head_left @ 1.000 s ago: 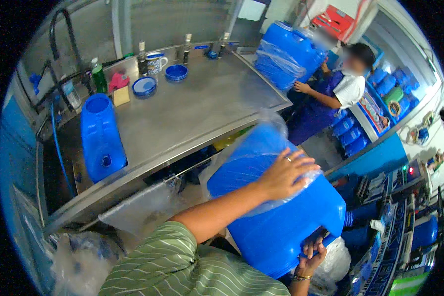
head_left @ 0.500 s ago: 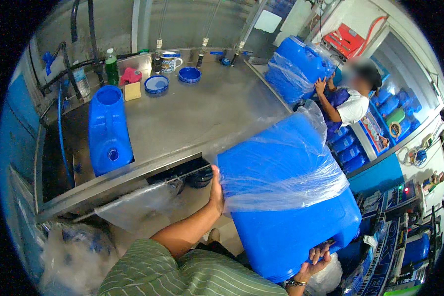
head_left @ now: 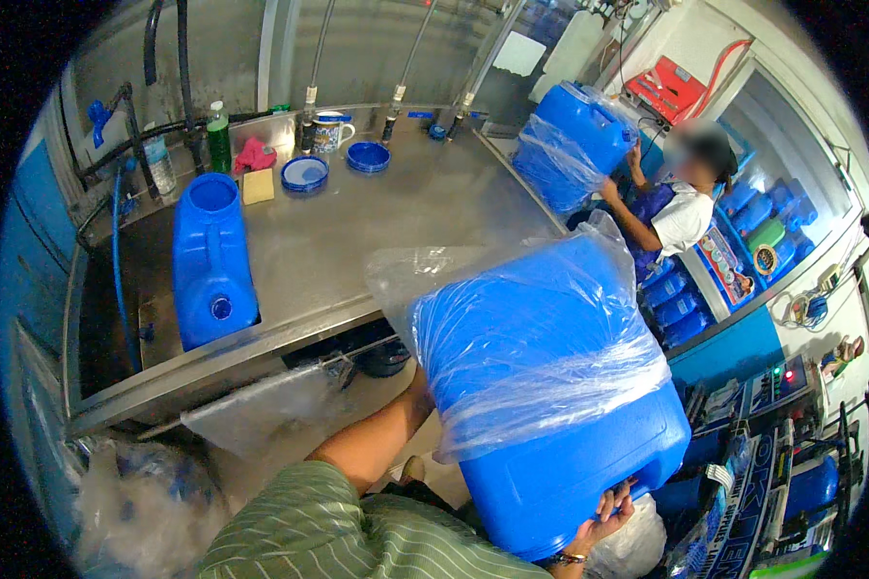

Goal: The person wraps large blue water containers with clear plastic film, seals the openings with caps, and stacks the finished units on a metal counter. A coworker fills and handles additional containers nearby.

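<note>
held jug point(head_left: 560, 425): solid bright blue, no pattern
wrap on it point(head_left: 512, 318): clear film, whitish streaks where it bunches
sleeve point(head_left: 338, 531): green w/ thin pale stripes
surface point(head_left: 415, 207): dull silver-grey steel
jug on surface point(head_left: 210, 259): same bright blue, incl. round cap
two lids point(head_left: 336, 166): blue; one w/ pale centre
mug point(head_left: 330, 130): white w/ blue print
bottle point(head_left: 219, 138): green, white cap
sponge point(head_left: 257, 186): yellowish tan
cloth point(head_left: 254, 153): pink-red
co-worker's jug point(head_left: 574, 140): blue, clear film over it
co-worker's shirt point(head_left: 684, 217): white, dark blue apron
case on shelf point(head_left: 673, 89): red
lower cabinet front point(head_left: 734, 352): flat blue
</note>
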Available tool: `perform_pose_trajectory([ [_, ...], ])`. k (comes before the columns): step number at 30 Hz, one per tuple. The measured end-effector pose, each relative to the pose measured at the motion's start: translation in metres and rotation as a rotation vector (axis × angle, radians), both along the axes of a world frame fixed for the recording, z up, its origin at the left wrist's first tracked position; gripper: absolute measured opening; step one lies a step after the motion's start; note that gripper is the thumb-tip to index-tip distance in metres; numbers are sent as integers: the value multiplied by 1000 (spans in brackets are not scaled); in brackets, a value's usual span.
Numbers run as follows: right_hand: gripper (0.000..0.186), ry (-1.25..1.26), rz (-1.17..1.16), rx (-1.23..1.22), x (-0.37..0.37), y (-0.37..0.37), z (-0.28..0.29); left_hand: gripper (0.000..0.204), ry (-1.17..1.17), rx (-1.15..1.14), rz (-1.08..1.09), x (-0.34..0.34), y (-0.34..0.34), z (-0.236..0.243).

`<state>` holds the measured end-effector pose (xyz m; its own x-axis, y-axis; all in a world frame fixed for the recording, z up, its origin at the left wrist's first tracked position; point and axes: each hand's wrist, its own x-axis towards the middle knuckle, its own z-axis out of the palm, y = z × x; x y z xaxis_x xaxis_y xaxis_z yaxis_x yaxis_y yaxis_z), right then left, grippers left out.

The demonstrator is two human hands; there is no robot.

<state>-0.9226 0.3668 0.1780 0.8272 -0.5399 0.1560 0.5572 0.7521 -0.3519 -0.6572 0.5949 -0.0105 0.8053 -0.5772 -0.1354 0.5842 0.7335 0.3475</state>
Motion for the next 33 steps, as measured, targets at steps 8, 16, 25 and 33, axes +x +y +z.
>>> perform_pose_trajectory([
  [8,21,-154,340,-65,-14,-15,-21,81,-81,18,-96,-59,-21,52],
  [16,22,80,-135,54,-1,-10,-16,75,-52,172,160,-113,-20,54],
  [25,12,51,-136,-207,28,-4,21,82,-761,965,923,-100,17,123],
  [33,34,296,-176,-545,31,14,85,86,-1368,949,398,-89,-13,204],
])
